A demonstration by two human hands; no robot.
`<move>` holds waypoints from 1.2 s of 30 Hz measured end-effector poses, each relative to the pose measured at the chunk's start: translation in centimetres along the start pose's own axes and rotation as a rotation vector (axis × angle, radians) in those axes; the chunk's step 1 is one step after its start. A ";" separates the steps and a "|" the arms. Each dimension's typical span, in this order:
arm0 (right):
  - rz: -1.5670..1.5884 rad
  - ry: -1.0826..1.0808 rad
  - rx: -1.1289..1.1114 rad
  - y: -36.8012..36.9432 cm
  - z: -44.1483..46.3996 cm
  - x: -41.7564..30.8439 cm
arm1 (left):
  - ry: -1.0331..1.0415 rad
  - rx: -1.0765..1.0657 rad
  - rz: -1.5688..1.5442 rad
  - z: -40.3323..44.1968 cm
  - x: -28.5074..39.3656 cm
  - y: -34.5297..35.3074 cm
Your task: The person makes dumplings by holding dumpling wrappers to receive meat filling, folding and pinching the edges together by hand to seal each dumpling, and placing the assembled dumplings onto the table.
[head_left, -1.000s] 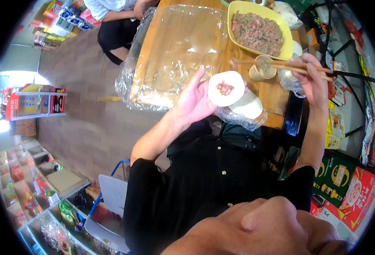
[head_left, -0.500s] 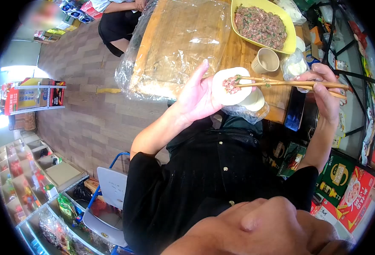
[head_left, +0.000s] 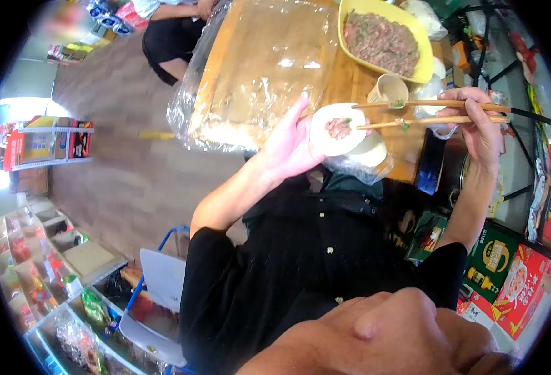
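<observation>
My left hand (head_left: pixel 289 145) holds a round white wrapper (head_left: pixel 326 144) with a small heap of minced meat (head_left: pixel 338 128) at its middle. My right hand (head_left: pixel 477 122) is closed round a pair of wooden chopsticks (head_left: pixel 438 112). Their tips are spread apart at the wrapper's right edge, with green bits stuck along the sticks. More white wrappers (head_left: pixel 370 153) lie in clear plastic just beyond the held one. A yellow bowl (head_left: pixel 424 70) of minced meat with green bits stands at the top, and a paper cup (head_left: pixel 388 89) is below it.
Clear plastic film (head_left: pixel 263 75) covers the wooden table's left part. A dark phone-like object (head_left: pixel 430 170) lies at the table's right edge. A seated person (head_left: pixel 168 47) is at the upper left. A chair (head_left: pixel 161 281) stands at lower left, boxes (head_left: pixel 489 262) at right.
The chopsticks came from beside the cup onto the meat on the wrapper. Since then their tips have spread and moved slightly off the meat. The held wrapper has shifted slightly right over the whole second.
</observation>
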State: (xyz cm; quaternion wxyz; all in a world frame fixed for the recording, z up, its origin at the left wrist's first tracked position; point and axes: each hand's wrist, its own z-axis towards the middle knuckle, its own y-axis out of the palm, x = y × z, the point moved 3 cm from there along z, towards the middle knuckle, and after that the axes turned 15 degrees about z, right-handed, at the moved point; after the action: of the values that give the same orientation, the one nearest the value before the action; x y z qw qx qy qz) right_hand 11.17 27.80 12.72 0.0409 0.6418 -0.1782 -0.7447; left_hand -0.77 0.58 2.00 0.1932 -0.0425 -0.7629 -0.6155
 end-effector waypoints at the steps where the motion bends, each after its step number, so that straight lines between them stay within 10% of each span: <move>1: 0.028 -0.032 -0.018 -0.3 0.2 -0.6 | 0.004 -0.007 0.003 0.1 0.1 0.1; 10: -0.489 -0.160 0.360 -8.4 4.6 -2.9 | -0.117 -0.057 0.196 1.3 1.3 3.9; 18: -0.157 -0.101 0.374 -9.0 8.7 5.5 | -0.102 -0.075 0.266 1.9 -0.1 4.6; 22: -0.739 -0.026 0.381 -10.4 4.3 4.2 | -0.075 -0.117 0.296 1.2 -0.9 5.3; 26: -0.307 -0.237 0.433 -1.2 -5.9 5.5 | -0.097 -0.216 0.406 0.9 -3.1 5.9; 28: 0.335 0.057 0.592 3.0 -8.4 9.1 | -0.148 -0.290 0.402 1.4 -5.4 5.7; 29: 0.757 0.308 0.136 3.6 -9.5 10.2 | -0.152 -0.280 0.494 1.5 -6.4 5.8; 30: 0.738 0.351 0.575 5.1 -11.0 12.0 | -0.152 -0.271 0.587 1.6 -7.5 5.8; 36: 1.305 0.304 0.522 7.1 -15.1 15.6 | -0.191 -0.345 0.861 2.7 -11.8 3.4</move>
State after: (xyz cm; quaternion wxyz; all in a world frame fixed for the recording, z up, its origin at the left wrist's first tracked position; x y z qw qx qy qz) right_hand 21.91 13.43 -1.37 0.3472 0.4901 -0.6899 -0.4041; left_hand 10.45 6.03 0.54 0.3498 -0.4430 -0.5768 -0.5905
